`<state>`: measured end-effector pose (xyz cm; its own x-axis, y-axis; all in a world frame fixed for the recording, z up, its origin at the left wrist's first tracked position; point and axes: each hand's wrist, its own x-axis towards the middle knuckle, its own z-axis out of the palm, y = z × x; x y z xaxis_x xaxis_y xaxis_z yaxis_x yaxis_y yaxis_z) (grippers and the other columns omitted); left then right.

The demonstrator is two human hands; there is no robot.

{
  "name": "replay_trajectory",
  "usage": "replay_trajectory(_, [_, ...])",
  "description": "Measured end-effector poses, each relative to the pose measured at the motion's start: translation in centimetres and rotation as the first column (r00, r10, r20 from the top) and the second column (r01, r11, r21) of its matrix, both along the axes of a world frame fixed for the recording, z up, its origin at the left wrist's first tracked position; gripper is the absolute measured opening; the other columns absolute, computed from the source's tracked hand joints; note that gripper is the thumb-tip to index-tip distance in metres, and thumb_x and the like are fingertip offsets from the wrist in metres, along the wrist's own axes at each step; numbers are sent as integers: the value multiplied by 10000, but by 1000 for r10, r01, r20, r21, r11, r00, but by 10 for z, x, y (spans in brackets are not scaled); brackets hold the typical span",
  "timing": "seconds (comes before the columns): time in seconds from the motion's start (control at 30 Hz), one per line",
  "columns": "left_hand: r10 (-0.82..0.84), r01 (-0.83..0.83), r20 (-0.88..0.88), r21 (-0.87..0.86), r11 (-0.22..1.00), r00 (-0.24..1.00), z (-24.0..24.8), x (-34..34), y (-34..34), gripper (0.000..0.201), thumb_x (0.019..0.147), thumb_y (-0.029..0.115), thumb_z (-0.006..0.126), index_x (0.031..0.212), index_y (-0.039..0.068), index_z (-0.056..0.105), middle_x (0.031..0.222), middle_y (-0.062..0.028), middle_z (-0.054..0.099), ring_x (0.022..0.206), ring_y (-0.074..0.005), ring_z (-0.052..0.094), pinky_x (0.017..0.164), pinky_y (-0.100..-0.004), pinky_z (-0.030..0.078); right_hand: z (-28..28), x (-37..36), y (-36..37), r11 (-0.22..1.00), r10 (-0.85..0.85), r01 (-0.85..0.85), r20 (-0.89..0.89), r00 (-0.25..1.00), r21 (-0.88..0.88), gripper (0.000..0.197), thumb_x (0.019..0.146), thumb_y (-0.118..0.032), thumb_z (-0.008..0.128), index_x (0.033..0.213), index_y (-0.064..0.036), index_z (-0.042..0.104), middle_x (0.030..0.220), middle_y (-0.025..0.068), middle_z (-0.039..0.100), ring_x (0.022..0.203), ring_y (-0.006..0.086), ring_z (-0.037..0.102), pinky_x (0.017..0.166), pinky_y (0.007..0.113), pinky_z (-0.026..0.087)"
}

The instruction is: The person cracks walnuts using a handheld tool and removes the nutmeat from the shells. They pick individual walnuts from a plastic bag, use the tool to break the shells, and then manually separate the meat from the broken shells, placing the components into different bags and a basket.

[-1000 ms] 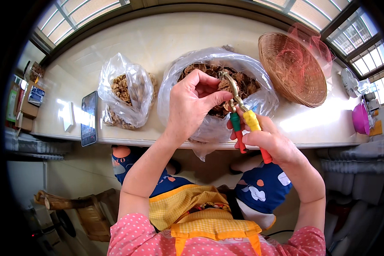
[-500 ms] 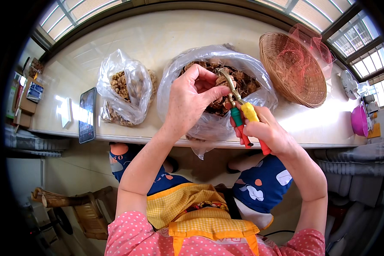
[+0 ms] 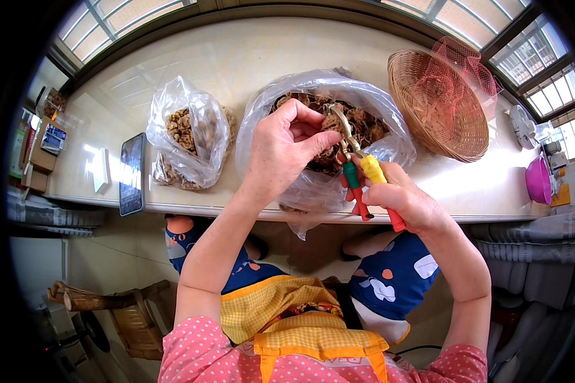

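Note:
My left hand (image 3: 280,153) pinches a knobby brown dried piece (image 3: 330,123) between thumb and fingers, above a large clear plastic bag (image 3: 252,118). My right hand (image 3: 406,196) is wrapped round a pair of hand shears (image 3: 372,168) with brass-coloured jaws and handles covered in green, yellow and red. The jaws reach up beside the pinched piece; whether they touch it I cannot tell. Inside the large bag lie several dark brown pieces (image 3: 372,129) with thin, root-like strands. To its left, a smaller clear bag (image 3: 211,137) holds lighter brown lumps (image 3: 180,129).
A wicker basket (image 3: 428,131) with red netting (image 3: 469,70) stands at the right of the counter (image 3: 249,48). On the left lie a phone (image 3: 132,175) and a small white block (image 3: 100,171). Farther right is a magenta bowl (image 3: 538,180). Windows border the far edge.
The shears' handles have tilted slightly, with the lower ends shifting a little left. The left hand keeps its pinch on the brown piece.

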<state>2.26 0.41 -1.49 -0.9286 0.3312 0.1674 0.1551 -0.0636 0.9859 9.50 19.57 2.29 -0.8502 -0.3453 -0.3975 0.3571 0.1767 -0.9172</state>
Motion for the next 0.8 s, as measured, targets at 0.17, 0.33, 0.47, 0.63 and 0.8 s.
replay_trajectory(0.17, [1, -1, -3, -4, 1000, 1000, 0, 0, 0, 231, 808, 8, 728, 973, -33, 571, 888, -73, 652, 802, -89, 623, 723, -215, 532, -2, 1, -5, 999, -42, 42, -56, 998, -5, 263, 750, -177, 538, 923, 20, 514, 723, 53, 535, 635, 110, 520, 543, 264, 424])
replay_trajectory(0.33, [-1, 1, 3, -42, 999, 1000, -2, -4, 0, 242, 813, 5, 721, 988, -34, 558, 902, -75, 639, 818, -103, 628, 748, -231, 544, 1, -2, -7, 998, -44, 45, -36, 998, 31, 261, 748, -177, 519, 914, 24, 501, 701, 51, 521, 594, 115, 513, 515, 272, 431])
replay_trajectory(0.47, [-3, 3, 7, -12, 1000, 1000, -5, -6, 0, 262, 822, 12, 714, 1011, -37, 540, 918, -73, 623, 838, -115, 629, 761, -241, 552, -2, -6, -6, 998, -37, 40, -67, 997, 44, 269, 746, -179, 517, 916, 29, 509, 681, 52, 521, 572, 119, 517, 512, 273, 439])
replay_trajectory(0.63, [3, -2, 8, -43, 999, 1000, -8, -5, -4, 320, 817, 50, 730, 1064, -20, 540, 1030, -104, 594, 898, -121, 616, 783, -250, 541, 0, -8, -13, 996, -28, 36, -97, 995, 87, 279, 743, -181, 523, 910, 43, 517, 660, 54, 524, 554, 122, 517, 494, 289, 432])
replay_trajectory(0.8, [3, -184, -432, -379, 907, 902, 13, -4, -15, 475, 737, 101, 787, 1156, 52, 568, 1169, -108, 559, 1028, -194, 592, 880, -318, 489, 6, -9, -7, 984, 61, -40, -117, 991, 171, 279, 743, -188, 533, 904, 39, 519, 662, 71, 538, 549, 131, 515, 489, 296, 428])
